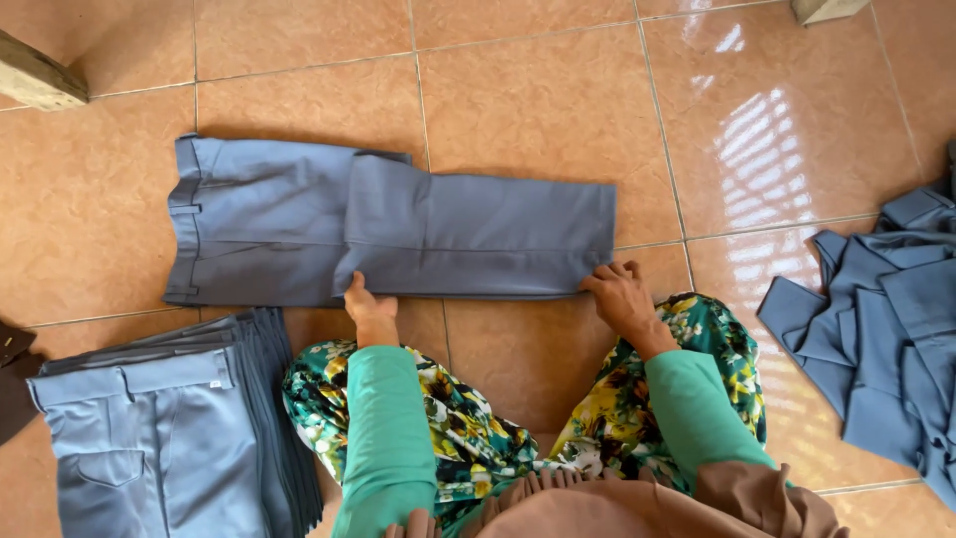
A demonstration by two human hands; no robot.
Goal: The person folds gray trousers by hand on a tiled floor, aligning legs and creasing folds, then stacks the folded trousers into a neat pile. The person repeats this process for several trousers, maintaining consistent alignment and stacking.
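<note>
The left hand (366, 304) is placed on the near edge of the grey-blue trousers (388, 234), fingers pinched on the fold of the cloth near its middle. The right hand (622, 296) is closed on the near right corner of the same garment, at the leg hems. The trousers are laid flat on the tiled floor (538, 100), waistband to the left, with the legs folded over toward the right. Both arms are covered by green sleeves (383, 428) above a floral garment. A stack of folded trousers (169, 428) is located at near left. A loose pile of grey-blue garments (886, 329) is located at right, well apart.
</note>
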